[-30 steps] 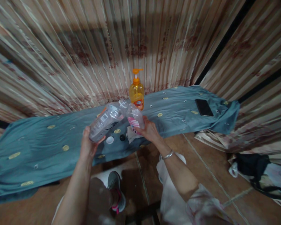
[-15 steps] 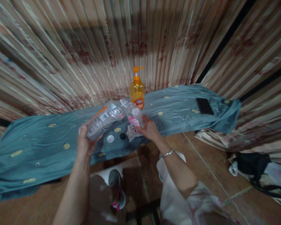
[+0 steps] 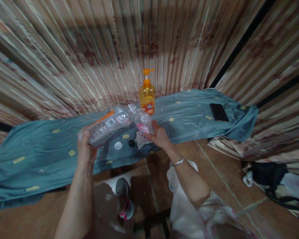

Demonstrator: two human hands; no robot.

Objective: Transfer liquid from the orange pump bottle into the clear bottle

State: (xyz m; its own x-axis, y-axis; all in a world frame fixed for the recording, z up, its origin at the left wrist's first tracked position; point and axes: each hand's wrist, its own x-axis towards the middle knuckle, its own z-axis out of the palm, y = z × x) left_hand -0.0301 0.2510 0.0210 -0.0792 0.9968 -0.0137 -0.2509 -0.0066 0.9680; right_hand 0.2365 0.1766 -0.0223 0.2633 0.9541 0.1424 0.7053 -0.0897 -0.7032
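My left hand (image 3: pixel 86 144) is wrapped round the base of a large clear bottle (image 3: pixel 107 127) with an orange stripe, tilted with its neck up to the right. My right hand (image 3: pixel 158 134) grips a smaller clear bottle (image 3: pixel 144 122) with a pink label, its top leaning left. The two bottle necks meet, or nearly so, above the cloth. Below them lie a white cap (image 3: pixel 118 145), a black cap (image 3: pixel 131 143) and a crumpled pale cloth (image 3: pixel 141 141). An orange pump bottle (image 3: pixel 147 98) stands upright just behind.
A teal patterned cloth (image 3: pixel 184 114) covers the long narrow table. On its right part lies a black phone (image 3: pixel 219 112). A pleated curtain (image 3: pixel 129 43) hangs behind. Dark and pale items (image 3: pixel 269 176) lie on the floor at the right.
My left hand has moved a little to the left and up, and the large bottle lies flatter. My right hand with the small bottle has hardly moved.
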